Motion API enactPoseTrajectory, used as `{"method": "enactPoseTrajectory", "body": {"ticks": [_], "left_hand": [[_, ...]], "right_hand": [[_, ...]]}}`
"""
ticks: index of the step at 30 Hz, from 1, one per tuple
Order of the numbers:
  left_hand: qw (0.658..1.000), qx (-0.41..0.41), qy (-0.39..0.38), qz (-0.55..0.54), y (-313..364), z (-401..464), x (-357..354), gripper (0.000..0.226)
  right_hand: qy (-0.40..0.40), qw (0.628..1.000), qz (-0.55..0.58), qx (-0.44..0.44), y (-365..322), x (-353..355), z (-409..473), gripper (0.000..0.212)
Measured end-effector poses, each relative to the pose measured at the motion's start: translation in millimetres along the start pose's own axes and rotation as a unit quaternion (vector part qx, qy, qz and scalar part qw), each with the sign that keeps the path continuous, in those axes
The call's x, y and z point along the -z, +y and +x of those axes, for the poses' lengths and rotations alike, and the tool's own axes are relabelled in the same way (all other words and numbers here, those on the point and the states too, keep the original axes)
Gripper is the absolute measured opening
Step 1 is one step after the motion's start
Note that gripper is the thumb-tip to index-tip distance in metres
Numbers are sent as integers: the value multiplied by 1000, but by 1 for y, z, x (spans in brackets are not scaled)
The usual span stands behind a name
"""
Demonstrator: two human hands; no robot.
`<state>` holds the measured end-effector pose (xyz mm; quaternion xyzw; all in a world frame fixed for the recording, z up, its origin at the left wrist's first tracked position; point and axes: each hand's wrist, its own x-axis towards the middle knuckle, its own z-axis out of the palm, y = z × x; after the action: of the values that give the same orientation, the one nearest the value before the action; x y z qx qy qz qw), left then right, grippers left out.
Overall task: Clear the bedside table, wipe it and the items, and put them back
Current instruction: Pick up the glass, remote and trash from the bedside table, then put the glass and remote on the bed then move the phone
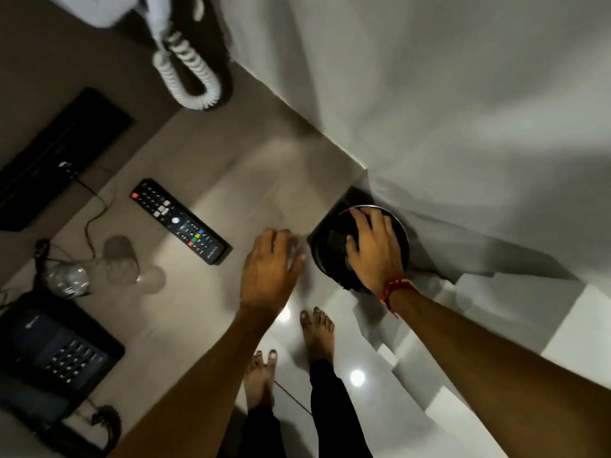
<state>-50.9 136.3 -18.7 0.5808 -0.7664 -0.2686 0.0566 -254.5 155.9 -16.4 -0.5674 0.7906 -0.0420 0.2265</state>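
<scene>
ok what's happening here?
A person stands at a bedside table. The right hand rests on a round black object at the table's corner beside the bed; the left hand hovers empty next to it. A remote, a glass and a phone sit on the table.

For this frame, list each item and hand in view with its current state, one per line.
Right hand: gripping the round black container at the table corner by the bed.
Left hand: open, beside the container, holding nothing clearly visible.
Remote: lying flat, face up, on the table.
Glass: on its side.
Black phone: on the table, handset seated.
White handset: cord hanging in a loop.
</scene>
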Motion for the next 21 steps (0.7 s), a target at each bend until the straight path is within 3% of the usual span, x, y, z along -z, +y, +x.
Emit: {"method": "enactPoseTrajectory", "body": {"ticks": [3, 5, 7, 9, 13, 16, 21], "left_hand": [[987, 141, 57, -56, -26, -21, 24, 46], [957, 253, 85, -113, -54, -42, 36, 47], [891, 361, 148, -232, -79, -58, 48, 47], [820, 410, 233, -325, -107, -71, 63, 50], [736, 462, 350, -350, -163, -82, 92, 86], [722, 437, 343, -413, -196, -77, 106, 101], [768, 406, 316, -381, -213, -57, 105, 79]], "right_hand": [[-4, 996, -14, 89, -54, 0, 12, 53], [-18, 990, -18, 137, -99, -8, 17, 57], [-35, 987, -13, 159, -139, -16, 18, 62], [-59, 983, -6, 174, -180, -28, 16, 68], [-89, 980, -6, 177, -244, -52, 16, 76], [-112, 981, -35, 156, -281, -67, 22, 75], [-114, 972, -135, 153, -306, -77, 32, 50]]}}
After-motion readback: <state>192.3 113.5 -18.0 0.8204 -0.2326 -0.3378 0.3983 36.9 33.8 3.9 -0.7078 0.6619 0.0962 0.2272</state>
